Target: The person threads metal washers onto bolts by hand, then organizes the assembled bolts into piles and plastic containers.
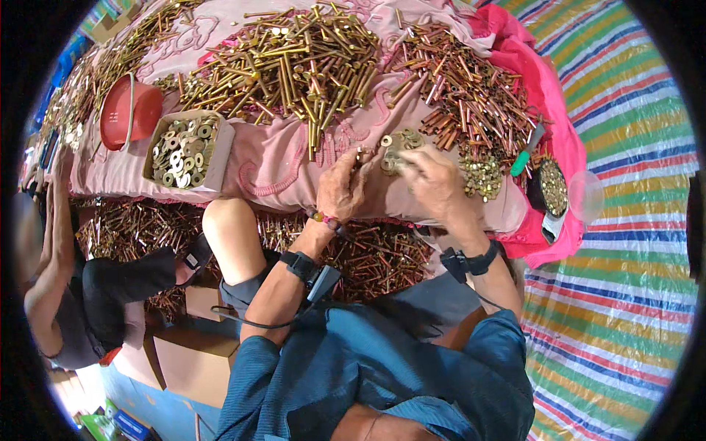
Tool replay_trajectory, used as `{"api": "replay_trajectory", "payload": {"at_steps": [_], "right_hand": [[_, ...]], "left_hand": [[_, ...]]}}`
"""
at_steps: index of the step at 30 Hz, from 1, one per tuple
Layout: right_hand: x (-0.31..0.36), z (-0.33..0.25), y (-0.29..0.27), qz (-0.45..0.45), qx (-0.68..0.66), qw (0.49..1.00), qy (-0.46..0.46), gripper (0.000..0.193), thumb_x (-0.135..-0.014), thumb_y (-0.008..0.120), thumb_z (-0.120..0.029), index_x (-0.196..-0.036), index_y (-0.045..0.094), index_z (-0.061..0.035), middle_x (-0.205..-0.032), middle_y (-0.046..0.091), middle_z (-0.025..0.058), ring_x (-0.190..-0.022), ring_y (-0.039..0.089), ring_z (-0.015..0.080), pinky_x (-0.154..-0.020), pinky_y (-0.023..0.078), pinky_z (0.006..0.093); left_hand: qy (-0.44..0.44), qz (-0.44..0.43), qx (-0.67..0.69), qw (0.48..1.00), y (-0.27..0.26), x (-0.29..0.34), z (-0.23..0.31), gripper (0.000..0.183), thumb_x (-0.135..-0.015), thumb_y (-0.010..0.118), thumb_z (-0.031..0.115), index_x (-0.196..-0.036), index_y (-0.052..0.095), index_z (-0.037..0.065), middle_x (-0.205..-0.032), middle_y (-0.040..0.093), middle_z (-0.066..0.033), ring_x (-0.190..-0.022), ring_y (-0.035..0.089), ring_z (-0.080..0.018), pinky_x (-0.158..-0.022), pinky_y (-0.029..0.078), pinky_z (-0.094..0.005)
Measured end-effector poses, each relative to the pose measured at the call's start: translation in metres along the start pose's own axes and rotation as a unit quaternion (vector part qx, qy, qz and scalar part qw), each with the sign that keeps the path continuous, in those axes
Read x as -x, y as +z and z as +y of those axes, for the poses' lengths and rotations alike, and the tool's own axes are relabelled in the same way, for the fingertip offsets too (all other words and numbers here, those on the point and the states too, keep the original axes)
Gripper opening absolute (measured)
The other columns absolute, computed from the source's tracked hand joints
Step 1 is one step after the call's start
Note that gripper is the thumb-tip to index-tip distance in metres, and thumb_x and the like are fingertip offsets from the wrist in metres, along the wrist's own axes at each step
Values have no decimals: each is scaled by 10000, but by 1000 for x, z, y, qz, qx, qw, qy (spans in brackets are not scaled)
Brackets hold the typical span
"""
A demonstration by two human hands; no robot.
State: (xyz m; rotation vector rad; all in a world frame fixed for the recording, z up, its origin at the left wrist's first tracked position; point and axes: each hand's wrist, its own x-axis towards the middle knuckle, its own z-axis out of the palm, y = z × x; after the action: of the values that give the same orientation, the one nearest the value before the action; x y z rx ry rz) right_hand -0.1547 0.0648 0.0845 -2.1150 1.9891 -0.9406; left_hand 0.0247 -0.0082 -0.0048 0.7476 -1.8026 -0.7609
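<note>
My left hand (340, 189) is closed, with the metal end of a bolt (359, 153) poking up from the fingertips; most of the bolt is hidden. To its right, my right hand (439, 185) is smeared by motion at the near edge of some loose washers (404, 138). Small brass-coloured nuts (482, 178) lie in a pile just right of that hand. Beyond it spreads a heap of coppery bolts (471, 92). Longer yellowish bolts (294, 66) are heaped farther back, beyond my left hand. Everything rests on a pink cloth (272, 151).
Left stand a carton (219, 156) of washers and a red bucket (140, 110). Right are a green-handled tool (521, 162), a black bowl (535, 192) of small parts and a clear lid (590, 197). More bolts (132, 228) lie below the cloth. Another person's arm (55, 242) is far left.
</note>
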Motion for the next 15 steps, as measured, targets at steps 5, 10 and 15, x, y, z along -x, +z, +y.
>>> {"api": "replay_trajectory", "payload": {"at_steps": [5, 10, 15], "right_hand": [[45, 56, -46, 19, 102, 981, 167, 157, -894, 688, -171, -1007, 725, -68, -975, 678, 163, -872, 671, 363, -760, 531, 427], [53, 82, -55, -14, 167, 961, 218, 192, -912, 666, -232, -1036, 727, -99, -970, 677, 156, -901, 661, 376, -772, 518, 457], [52, 114, -40, -31, 230, 964, 129, 193, -876, 695, -216, -994, 695, -63, -905, 634, 181, -864, 638, 404, -733, 501, 502]], "left_hand": [[-32, -22, -14, 999, -2, 0, 4, 216, -984, 623, 156, -1147, 606, 15, -827, 693, -159, -711, 690, -327, -615, 520, -390], [-82, -12, 1, 997, -3, -1, 15, 193, -1031, 560, 188, -1142, 569, 31, -763, 672, -117, -667, 669, -300, -596, 507, -393], [-89, -6, 13, 996, 0, -1, 16, 178, -1033, 560, 185, -1116, 572, 28, -766, 670, -120, -673, 671, -301, -601, 509, -384]]}}
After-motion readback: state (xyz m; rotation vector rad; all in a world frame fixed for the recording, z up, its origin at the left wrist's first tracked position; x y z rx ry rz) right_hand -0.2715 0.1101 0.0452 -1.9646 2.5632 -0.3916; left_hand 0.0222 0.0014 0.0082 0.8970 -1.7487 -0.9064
